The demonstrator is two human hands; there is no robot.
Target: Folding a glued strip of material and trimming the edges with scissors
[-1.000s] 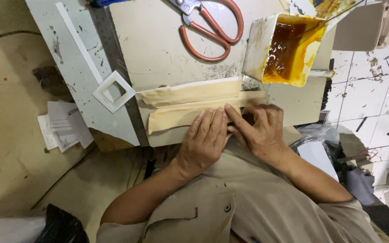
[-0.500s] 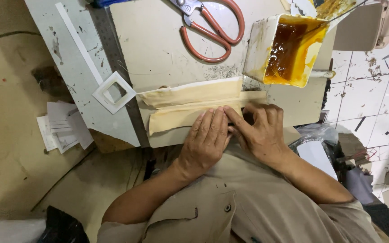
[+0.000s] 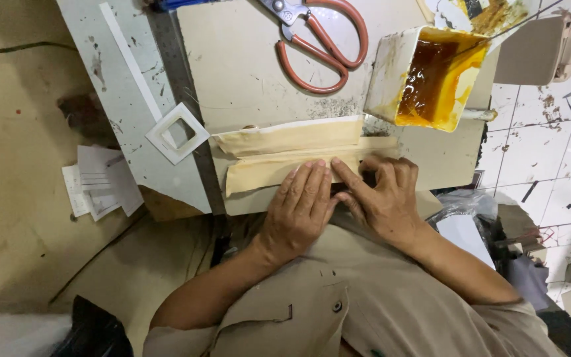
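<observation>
On the board (image 3: 252,73), cream folded strip (image 3: 279,155), flat under both hands

Matt cream cloth strips (image 3: 285,153), glossy amber glue in a stained plastic tub (image 3: 424,76)

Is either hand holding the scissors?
No, the scissors lie apart at the board's far edge; both hands press the tan strip.

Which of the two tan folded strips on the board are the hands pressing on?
The lower tan folded strip, nearest the board's front edge: left hand and right hand fingertips rest on its right part. The upper tan strip lies untouched behind it.
</observation>
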